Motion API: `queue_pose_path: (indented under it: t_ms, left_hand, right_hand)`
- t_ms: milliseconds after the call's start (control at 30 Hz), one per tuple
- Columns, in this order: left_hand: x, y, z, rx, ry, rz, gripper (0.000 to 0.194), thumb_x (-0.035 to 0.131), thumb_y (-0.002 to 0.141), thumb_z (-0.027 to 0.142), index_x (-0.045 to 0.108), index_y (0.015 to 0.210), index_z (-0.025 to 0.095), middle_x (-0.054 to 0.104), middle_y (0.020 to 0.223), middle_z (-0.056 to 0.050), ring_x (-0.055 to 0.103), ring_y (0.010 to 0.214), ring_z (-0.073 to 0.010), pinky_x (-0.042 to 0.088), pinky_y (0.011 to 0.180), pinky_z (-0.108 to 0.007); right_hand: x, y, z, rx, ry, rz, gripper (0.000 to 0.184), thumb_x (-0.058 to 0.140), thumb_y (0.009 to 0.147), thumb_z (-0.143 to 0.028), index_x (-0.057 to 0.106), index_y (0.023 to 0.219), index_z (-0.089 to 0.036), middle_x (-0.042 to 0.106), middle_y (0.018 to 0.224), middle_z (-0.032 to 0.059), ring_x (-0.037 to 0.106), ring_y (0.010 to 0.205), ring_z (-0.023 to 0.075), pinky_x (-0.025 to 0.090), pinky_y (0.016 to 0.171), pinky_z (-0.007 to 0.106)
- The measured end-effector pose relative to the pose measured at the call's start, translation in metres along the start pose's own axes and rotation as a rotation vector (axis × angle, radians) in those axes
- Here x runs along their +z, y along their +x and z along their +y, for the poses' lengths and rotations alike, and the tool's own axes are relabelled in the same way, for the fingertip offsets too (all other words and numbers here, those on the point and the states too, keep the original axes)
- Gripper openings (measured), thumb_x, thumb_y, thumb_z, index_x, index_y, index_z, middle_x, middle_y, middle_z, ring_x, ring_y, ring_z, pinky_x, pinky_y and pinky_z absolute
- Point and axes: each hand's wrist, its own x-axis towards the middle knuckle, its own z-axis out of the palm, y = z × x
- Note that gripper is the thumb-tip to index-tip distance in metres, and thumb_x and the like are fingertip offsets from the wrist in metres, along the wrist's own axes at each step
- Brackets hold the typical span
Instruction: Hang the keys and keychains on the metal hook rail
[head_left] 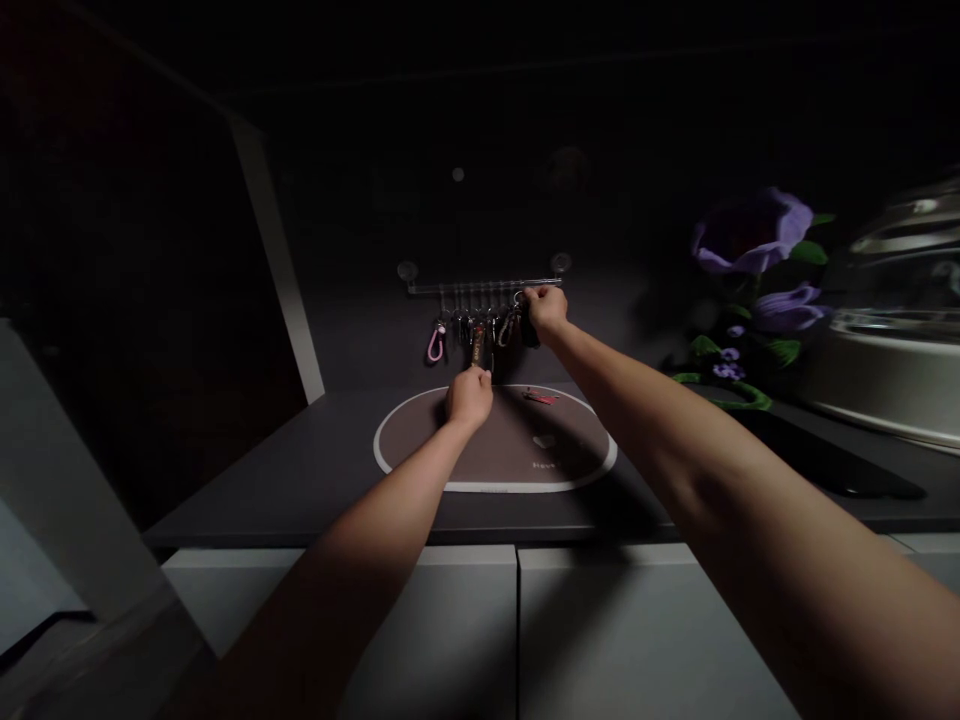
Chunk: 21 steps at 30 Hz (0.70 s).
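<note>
A clear hook rail [487,287] is fixed to the dark wall by two suction cups, and several keys and keychains hang from it. My left hand [470,400] is closed at the lower end of a brown lettered keychain strap [478,346] that hangs mid-rail. At the rail's right end, my right hand [547,308] pinches a key ring [518,298]; a dark hanging piece below it is partly hidden by the fingers. A looped keychain [505,330] hangs just left of that hand. At the far left of the row is a pink loop keychain [436,343].
Below the rail, a brown oval mat [427,440] with a white rim lies on the dark counter [300,470]. A small red item [541,398] rests on the mat. Purple artificial flowers [757,240] and a glass-topped appliance [892,370] stand at the right, near a flat black object [825,460].
</note>
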Motion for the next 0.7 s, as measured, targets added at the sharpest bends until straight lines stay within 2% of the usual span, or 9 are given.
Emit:
queue_pose_path:
  t_ms: [433, 700]
  left_hand:
    - [0.0, 0.001, 0.0, 0.014, 0.04, 0.01, 0.031, 0.037, 0.086, 0.029, 0.064, 0.078, 0.017, 0.068, 0.081, -0.01, 0.06, 0.074, -0.0171, 0.036, 0.063, -0.025]
    - [0.0, 0.0, 0.001, 0.005, 0.043, 0.016, 0.03, 0.038, 0.086, 0.03, 0.064, 0.079, 0.017, 0.068, 0.082, -0.01, 0.06, 0.074, -0.0166, 0.036, 0.063, -0.024]
  right_hand:
    - [0.006, 0.005, -0.004, -0.018, -0.134, -0.001, 0.018, 0.052, 0.076, -0.027, 0.063, 0.074, -0.014, 0.064, 0.078, 0.0081, 0.056, 0.075, 0.0162, 0.042, 0.076, 0.028]
    - [0.005, -0.006, -0.006, -0.099, -0.196, 0.026, 0.019, 0.049, 0.078, -0.026, 0.063, 0.077, -0.014, 0.063, 0.082, 0.0093, 0.057, 0.077, 0.0185, 0.042, 0.076, 0.03]
